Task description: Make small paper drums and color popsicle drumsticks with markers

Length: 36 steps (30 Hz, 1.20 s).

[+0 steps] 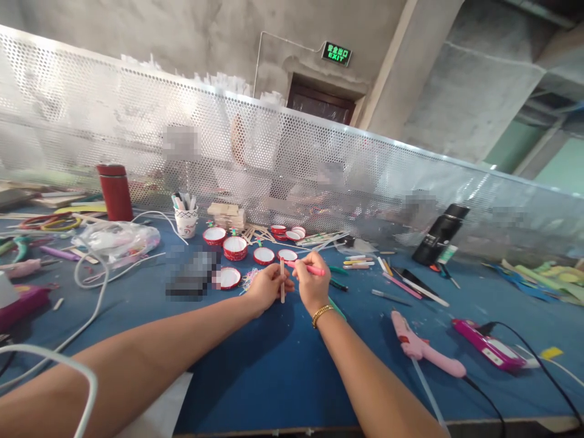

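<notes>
My left hand (267, 287) is closed on a thin wooden craft stick (282, 286), held upright above the blue table. Between the fingers of my right hand (312, 283) is a pink marker (314, 269), its tip pointing left at the upper part of the stick. Whether the tip touches the wood I cannot tell. Just behind my hands lie several round red-rimmed pieces with white insides, such as one roll-like ring (235, 247) and a flatter one (228, 278). A small bundle of pale coloured strands (249, 280) lies beside my left fingers.
A pink glue gun (422, 350) and a magenta device (489, 345) with a cable lie at right. Behind stand a black bottle (440, 236), a paper cup of pens (186, 220) and a red flask (114, 192). A perforated metal screen (219, 134) borders the table.
</notes>
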Motion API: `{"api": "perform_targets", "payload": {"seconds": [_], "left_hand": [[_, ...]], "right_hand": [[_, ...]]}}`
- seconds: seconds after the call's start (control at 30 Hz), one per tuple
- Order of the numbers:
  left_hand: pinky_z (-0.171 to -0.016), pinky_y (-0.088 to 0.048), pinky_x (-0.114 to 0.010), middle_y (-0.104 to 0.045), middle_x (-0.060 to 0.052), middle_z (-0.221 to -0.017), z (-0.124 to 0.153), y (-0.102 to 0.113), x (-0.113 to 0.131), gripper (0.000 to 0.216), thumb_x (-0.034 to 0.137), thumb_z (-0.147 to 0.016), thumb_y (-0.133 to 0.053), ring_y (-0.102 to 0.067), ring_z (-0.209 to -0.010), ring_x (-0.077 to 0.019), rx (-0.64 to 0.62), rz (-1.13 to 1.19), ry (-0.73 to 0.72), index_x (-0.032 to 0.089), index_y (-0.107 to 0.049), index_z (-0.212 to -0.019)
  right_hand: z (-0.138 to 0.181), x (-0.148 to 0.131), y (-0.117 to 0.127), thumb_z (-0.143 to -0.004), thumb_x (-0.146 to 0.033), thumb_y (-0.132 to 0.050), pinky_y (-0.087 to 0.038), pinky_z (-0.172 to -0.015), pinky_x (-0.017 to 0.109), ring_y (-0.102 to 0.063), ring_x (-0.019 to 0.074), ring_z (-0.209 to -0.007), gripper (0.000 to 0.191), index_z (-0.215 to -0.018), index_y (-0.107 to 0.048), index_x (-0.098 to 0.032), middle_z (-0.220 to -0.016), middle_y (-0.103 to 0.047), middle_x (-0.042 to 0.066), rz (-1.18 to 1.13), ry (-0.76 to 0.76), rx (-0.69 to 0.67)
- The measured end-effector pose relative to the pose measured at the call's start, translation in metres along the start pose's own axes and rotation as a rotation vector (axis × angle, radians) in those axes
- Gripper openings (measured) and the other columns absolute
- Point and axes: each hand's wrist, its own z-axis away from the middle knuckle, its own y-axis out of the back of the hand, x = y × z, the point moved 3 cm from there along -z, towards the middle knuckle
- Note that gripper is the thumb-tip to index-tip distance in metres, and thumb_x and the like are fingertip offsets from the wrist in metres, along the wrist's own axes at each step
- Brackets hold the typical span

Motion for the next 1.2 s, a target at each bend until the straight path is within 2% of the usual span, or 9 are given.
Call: {"api": "perform_targets", "payload": {"seconds": [0.23, 0.57, 0.93, 1.2], "left_hand": [[-0.06, -0.056, -0.026, -0.073, -0.002, -0.073, -0.0031, 0.0005, -0.0032, 0.01, 0.014, -0.092, -0.059, -0.073, -0.065, -0.0178, -0.005, -0.023, 0.014, 0.02, -0.059, -0.083], [-0.057, -0.054, -0.025, -0.075, -0.004, -0.077, -0.0055, 0.0024, -0.007, 0.013, 0.023, -0.086, -0.071, -0.074, -0.067, -0.0195, -0.035, 0.008, -0.015, 0.02, -0.059, -0.084], [-0.057, -0.055, -0.024, -0.07, 0.0, -0.071, -0.0007, -0.001, -0.001, 0.012, 0.012, -0.093, -0.056, -0.072, -0.062, -0.0156, 0.004, -0.011, 0.013, 0.019, -0.058, -0.084], [-0.059, -0.055, -0.024, -0.071, -0.001, -0.072, -0.0031, 0.001, -0.0045, 0.012, 0.02, -0.088, -0.07, -0.072, -0.062, -0.0154, -0.016, 0.026, -0.009, 0.019, -0.059, -0.083]], "right_hand": [[0.0001, -0.0026, -0.0005, -0.079, -0.03, -0.058, -0.043, -0.061, 0.028, -0.056, 0.0158, -0.056, 0.019, -0.064, -0.05, -0.023, -0.056, -0.061, -0.003, 0.005, -0.03, -0.014], [0.0008, 0.0002, -0.0025, -0.08, -0.031, -0.059, -0.043, -0.062, 0.028, -0.058, 0.0163, -0.057, 0.02, -0.064, -0.05, -0.024, -0.057, -0.061, -0.003, 0.016, -0.036, -0.036], [-0.0029, 0.0051, 0.0008, -0.08, -0.032, -0.057, -0.041, -0.062, 0.028, -0.055, 0.0162, -0.058, 0.021, -0.062, -0.049, -0.024, -0.057, -0.059, -0.003, 0.083, -0.021, -0.001], [0.0002, 0.0015, -0.002, -0.081, -0.031, -0.058, -0.043, -0.063, 0.028, -0.057, 0.0163, -0.059, 0.021, -0.063, -0.05, -0.023, -0.059, -0.061, -0.002, 0.048, -0.004, -0.021]]}}
